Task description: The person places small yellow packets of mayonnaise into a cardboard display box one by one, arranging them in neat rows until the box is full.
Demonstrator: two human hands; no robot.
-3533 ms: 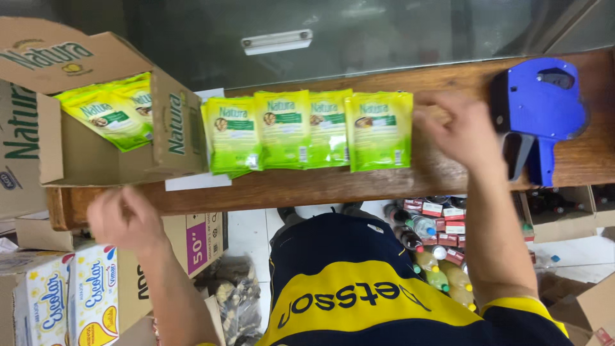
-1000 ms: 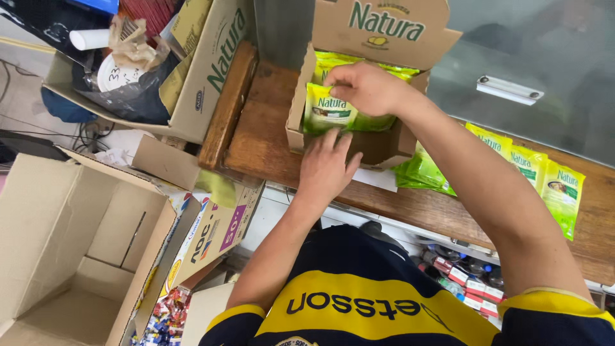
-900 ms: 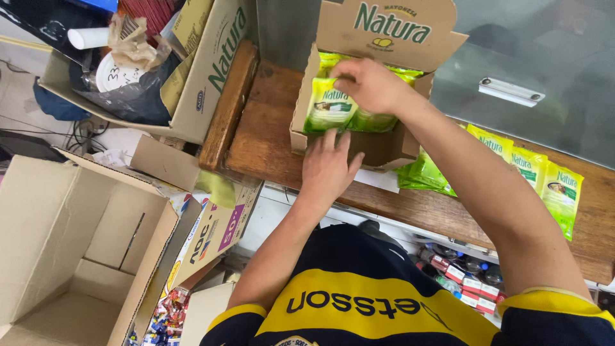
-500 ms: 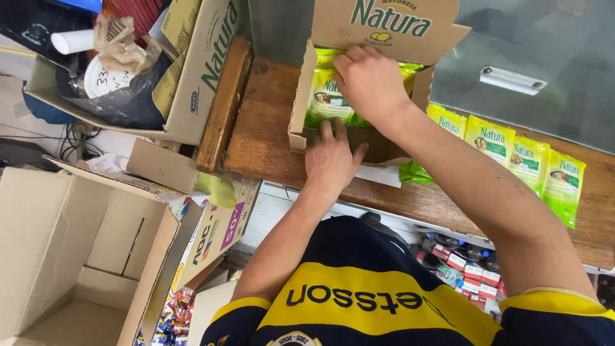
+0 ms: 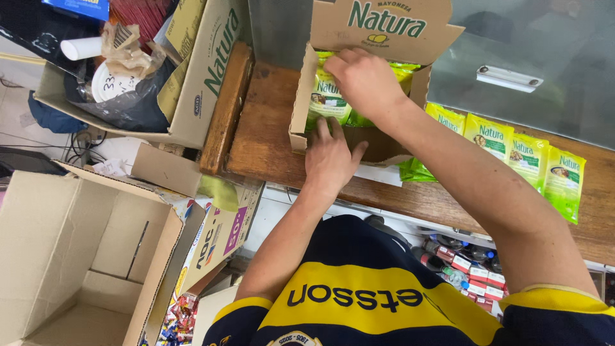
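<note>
Top centre of the frame, your right hand [image 5: 365,80] pinches green sachets [image 5: 327,102] inside the cardboard box [image 5: 301,102]; your left hand [image 5: 330,157] lies spread flat against the box's front on the tabletop [image 5: 269,147].

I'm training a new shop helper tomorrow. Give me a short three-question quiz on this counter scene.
1. True or false: the right hand reaches into the small carton.
2. What does the left hand rest on: (a) the carton's front wall, (b) the big box, (c) the row of pouches?
3. What colour are the pouches?

Key: 1 true; 2 a; 3 green.
</note>
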